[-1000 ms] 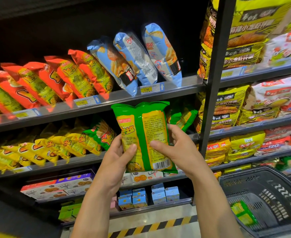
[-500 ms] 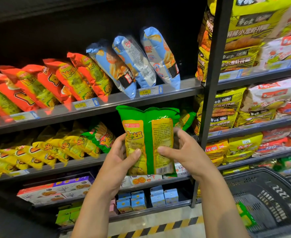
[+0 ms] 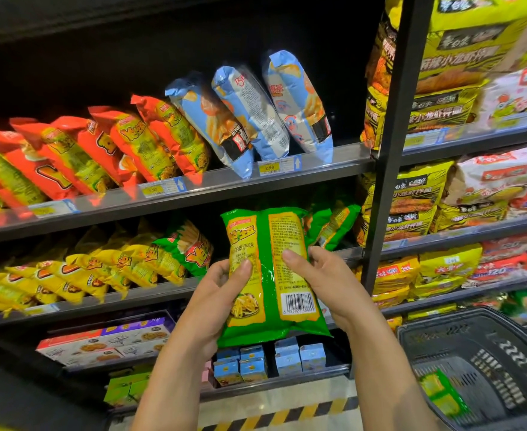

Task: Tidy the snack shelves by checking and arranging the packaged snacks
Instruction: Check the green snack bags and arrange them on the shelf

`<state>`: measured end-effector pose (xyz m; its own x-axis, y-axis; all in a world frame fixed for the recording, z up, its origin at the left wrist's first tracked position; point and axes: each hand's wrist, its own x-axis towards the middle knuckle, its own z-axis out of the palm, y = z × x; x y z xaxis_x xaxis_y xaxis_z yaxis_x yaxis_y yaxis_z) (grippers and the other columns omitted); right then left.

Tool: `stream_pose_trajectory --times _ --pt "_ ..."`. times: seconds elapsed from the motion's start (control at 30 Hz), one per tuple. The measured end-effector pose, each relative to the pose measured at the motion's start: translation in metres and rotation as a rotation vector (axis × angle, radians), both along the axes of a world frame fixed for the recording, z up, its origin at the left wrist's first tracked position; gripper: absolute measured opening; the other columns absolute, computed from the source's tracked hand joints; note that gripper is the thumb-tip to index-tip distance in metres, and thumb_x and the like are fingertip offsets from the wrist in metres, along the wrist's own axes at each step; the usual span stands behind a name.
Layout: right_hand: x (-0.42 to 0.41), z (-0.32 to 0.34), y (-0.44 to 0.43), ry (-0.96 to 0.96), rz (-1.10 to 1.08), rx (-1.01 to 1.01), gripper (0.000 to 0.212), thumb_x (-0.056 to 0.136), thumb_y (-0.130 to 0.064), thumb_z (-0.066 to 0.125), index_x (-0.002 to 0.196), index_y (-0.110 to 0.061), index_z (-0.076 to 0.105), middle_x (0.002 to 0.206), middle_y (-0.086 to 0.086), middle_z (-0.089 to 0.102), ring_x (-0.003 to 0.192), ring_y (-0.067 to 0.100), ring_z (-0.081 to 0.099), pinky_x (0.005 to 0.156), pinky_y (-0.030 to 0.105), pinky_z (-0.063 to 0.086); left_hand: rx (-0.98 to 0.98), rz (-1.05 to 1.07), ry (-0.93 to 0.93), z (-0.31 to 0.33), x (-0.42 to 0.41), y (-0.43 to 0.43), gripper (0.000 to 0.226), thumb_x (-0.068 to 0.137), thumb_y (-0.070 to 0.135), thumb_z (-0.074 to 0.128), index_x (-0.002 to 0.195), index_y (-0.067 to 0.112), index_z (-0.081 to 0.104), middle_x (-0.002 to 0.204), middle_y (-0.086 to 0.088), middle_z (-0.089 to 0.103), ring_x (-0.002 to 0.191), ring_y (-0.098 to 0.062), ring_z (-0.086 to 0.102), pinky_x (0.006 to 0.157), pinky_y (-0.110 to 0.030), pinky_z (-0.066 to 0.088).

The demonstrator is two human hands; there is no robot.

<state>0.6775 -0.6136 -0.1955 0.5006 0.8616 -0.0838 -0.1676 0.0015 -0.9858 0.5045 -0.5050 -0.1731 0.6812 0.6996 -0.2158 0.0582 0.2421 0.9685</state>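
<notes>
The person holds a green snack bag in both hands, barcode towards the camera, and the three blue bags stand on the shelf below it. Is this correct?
No. The head view shows the three blue bags on the shelf above the green snack bag, not below it. The rest is right: the left hand and the right hand both hold the bag, barcode towards the camera.

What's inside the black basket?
Green snack packaging lies in the black basket, too blurred to count. The right forearm hides the basket's near-left corner, and the picture's edge cuts off the rest.
</notes>
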Motion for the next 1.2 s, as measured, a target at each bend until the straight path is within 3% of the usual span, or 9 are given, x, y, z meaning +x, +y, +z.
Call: stream_pose_trajectory --times 0.2,0.43,0.57,0.67,0.77,0.83,0.9,1.03,1.2 --pt "0.002 -0.006 0.001 -0.002 0.051 0.012 0.046 0.083 -0.041 0.077 0.123 -0.019 0.069 0.119 0.001 0.078 0.111 0.022 0.075 0.103 0.054 0.056 -0.007 -0.042 0.008 -0.008 -0.01 0.011 0.059 0.083 0.03 0.075 0.139 0.018 0.059 0.127 -0.006 0.076 0.11 -0.021 0.076 0.073 -0.029 0.062" --pt "-0.001 -0.021 0.019 0.068 0.126 -0.004 0.041 0.097 -0.024 0.071 0.136 -0.015 0.063 0.126 0.004 0.076 0.115 0.018 0.073 0.093 0.031 0.06 -0.029 0.066 0.033 -0.018 -0.013 0.02 0.054 0.084 0.018 0.076 0.136 0.015 0.062 0.124 -0.006 0.078 0.111 -0.025 0.076 0.086 -0.041 0.059" --pt "-0.005 -0.029 0.039 0.063 0.074 -0.06 0.066 0.086 -0.038 0.078 0.145 -0.018 0.054 0.139 0.003 0.067 0.118 0.009 0.069 0.088 0.02 0.058 -0.077 0.163 0.065 -0.025 -0.013 0.029 0.037 0.093 0.01 0.072 0.129 0.013 0.065 0.114 -0.007 0.08 0.1 -0.023 0.079 0.08 -0.041 0.06" --pt "-0.007 -0.033 0.055 0.048 0.035 -0.078 0.063 0.092 -0.037 0.075 0.148 -0.019 0.05 0.132 -0.004 0.068 0.11 0.0 0.067 0.08 0.012 0.055 -0.104 0.263 0.079 -0.034 -0.014 0.046 0.036 0.094 0.009 0.073 0.129 0.014 0.064 0.112 -0.005 0.081 0.101 -0.024 0.079 0.089 -0.045 0.058" --pt "-0.005 -0.043 0.073 0.036 -0.059 -0.104 0.071 0.093 -0.04 0.075 0.154 -0.016 0.046 0.135 -0.004 0.066 0.121 0.011 0.065 0.105 0.035 0.055 -0.085 0.396 0.08 -0.043 -0.011 0.068 0.039 0.093 0.009 0.077 0.128 0.016 0.062 0.113 -0.003 0.08 0.107 -0.025 0.076 0.099 -0.05 0.056" --pt "-0.002 -0.048 0.088 0.006 -0.114 -0.12 0.078 0.092 -0.046 0.076 0.156 -0.017 0.042 0.144 -0.001 0.062 0.128 0.016 0.061 0.113 0.046 0.05 -0.059 0.45 0.088 -0.051 -0.006 0.084 0.04 0.094 0.01 0.078 0.128 0.018 0.058 0.115 -0.002 0.078 0.107 -0.024 0.074 0.091 -0.043 0.056" --pt "0.002 -0.049 0.103 -0.023 -0.166 -0.136 0.079 0.092 -0.047 0.075 0.157 -0.018 0.04 0.148 0.0 0.059 0.129 0.017 0.059 0.11 0.044 0.05 -0.042 0.484 0.095 -0.062 0.001 0.103 0.051 0.094 0.013 0.079 0.136 0.019 0.052 0.12 -0.002 0.075 0.107 -0.02 0.072 0.081 -0.036 0.055" --pt "0.014 -0.053 0.135 -0.068 -0.252 -0.147 0.085 0.092 -0.048 0.076 0.16 -0.02 0.034 0.154 0.002 0.052 0.123 0.016 0.054 0.102 0.036 0.045 0.044 0.53 0.173 -0.079 0.023 0.139 0.072 0.086 0.02 0.088 0.144 0.019 0.045 0.132 -0.007 0.067 0.119 -0.028 0.066 0.102 -0.047 0.054" --pt "0.028 -0.063 0.174 -0.1 -0.358 -0.176 0.092 0.09 -0.046 0.079 0.162 -0.017 0.03 0.157 0.005 0.048 0.141 0.022 0.049 0.115 0.043 0.044 0.234 0.556 0.447 -0.103 0.049 0.173 0.07 0.074 0.037 0.093 0.126 0.042 0.047 0.116 -0.004 0.068 0.116 -0.035 0.061 0.099 -0.056 0.053"
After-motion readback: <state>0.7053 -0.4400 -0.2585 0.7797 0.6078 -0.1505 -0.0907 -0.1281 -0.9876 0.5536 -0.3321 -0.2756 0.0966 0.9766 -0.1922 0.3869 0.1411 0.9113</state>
